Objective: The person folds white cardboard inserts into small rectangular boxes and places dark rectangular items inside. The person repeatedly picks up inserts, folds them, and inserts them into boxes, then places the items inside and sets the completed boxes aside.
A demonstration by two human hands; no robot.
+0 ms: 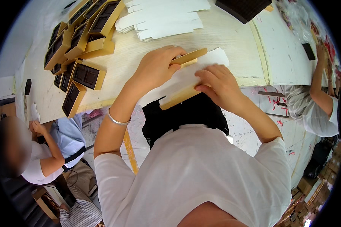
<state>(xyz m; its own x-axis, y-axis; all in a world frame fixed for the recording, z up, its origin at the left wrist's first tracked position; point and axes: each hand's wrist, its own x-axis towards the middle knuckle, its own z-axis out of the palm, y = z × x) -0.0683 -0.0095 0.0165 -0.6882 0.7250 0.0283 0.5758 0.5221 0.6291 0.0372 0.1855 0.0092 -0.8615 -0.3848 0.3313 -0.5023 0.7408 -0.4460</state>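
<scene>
At the table's near edge, a partly folded carton (180,77) lies with its white inner side up and its gold outer side showing along the raised panels. My left hand (155,66) pinches the far gold panel between thumb and fingers. My right hand (220,85) has its fingers curled over the nearer panel, thumb beside the gold edge. The carton's near side overhangs the black cloth at my lap. Beyond my hands rests a stack of flat white carton blanks (166,19).
Gold boxes with dark compartmented inserts (86,75) are heaped at the left of the pale table (136,43). A dark brown stack (244,8) stands at the far right. One person sits at the left (41,159), another works at the right (314,109).
</scene>
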